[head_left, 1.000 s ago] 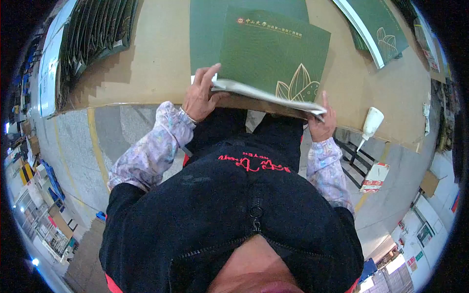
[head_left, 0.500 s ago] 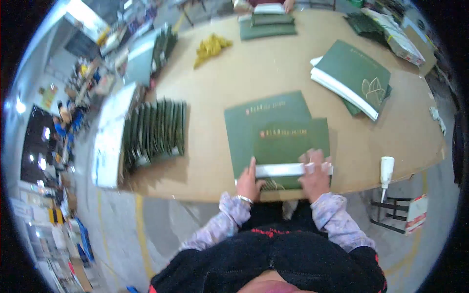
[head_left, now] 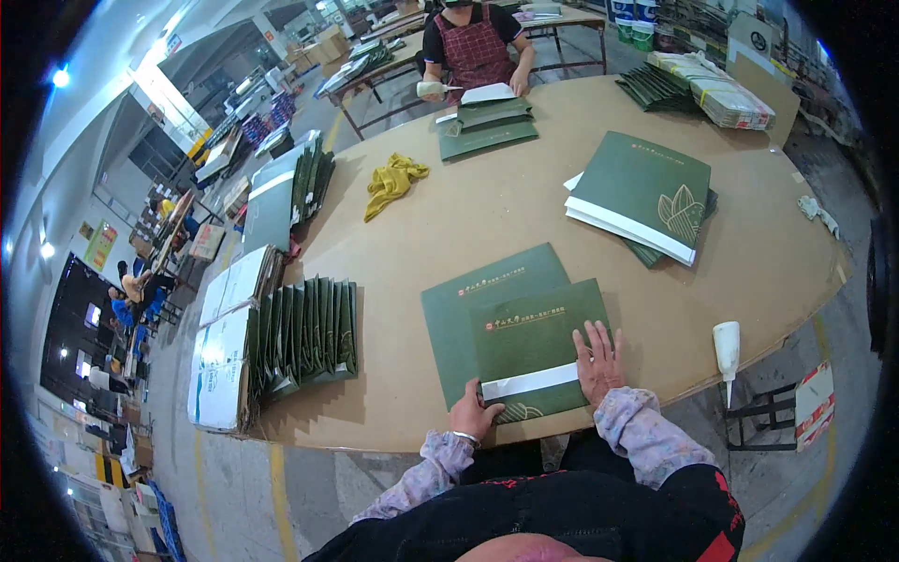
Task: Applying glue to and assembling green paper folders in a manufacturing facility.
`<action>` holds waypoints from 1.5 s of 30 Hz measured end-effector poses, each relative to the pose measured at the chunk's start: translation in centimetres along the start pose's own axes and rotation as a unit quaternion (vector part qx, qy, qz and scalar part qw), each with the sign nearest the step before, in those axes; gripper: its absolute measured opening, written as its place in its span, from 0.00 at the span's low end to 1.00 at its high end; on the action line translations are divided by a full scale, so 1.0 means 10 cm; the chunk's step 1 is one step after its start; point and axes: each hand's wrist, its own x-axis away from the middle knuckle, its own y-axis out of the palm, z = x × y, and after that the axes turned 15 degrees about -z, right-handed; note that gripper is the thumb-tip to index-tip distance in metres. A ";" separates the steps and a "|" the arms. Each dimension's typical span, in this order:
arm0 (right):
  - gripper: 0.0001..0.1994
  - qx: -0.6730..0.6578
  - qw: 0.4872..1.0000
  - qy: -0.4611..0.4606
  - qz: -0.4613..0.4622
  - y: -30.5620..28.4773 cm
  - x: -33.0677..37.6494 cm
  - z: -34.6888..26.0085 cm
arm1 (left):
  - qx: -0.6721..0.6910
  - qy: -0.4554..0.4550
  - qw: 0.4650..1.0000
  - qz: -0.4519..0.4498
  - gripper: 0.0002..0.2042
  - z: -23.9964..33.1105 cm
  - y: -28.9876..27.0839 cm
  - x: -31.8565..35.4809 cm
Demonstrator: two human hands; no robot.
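Observation:
A green paper folder (head_left: 534, 325) with a white strip (head_left: 531, 381) across its lower part lies in front of me, overlapping a second green folder (head_left: 449, 326). My left hand (head_left: 474, 414) grips the upper folder's lower left edge, its thumb on top near the strip's end. Flat on the right side rests my right hand (head_left: 599, 363), fingers spread and pointing away from me, covering the strip's right end. Whatever is under the upper folder's lower part is hidden.
Several green folders (head_left: 309, 328) stand packed beside a white wrapped bundle (head_left: 220, 365) at left. More folders (head_left: 646, 187) lie at right. A white squeeze bottle (head_left: 727, 348) is near the right edge. A yellow cloth (head_left: 393, 183) lies farther off; a co-worker (head_left: 473, 51) sits opposite.
My view has tilted up, showing more of the co-worker opposite. My right hand has shifted slightly away from me along the folder and lies flatter. The left hand stays at the left edge.

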 end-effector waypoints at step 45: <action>0.38 -0.142 0.931 0.294 0.162 -1.09 -1.08 2.52 | 0.570 0.127 0.811 -0.028 0.18 -0.70 0.11 -0.01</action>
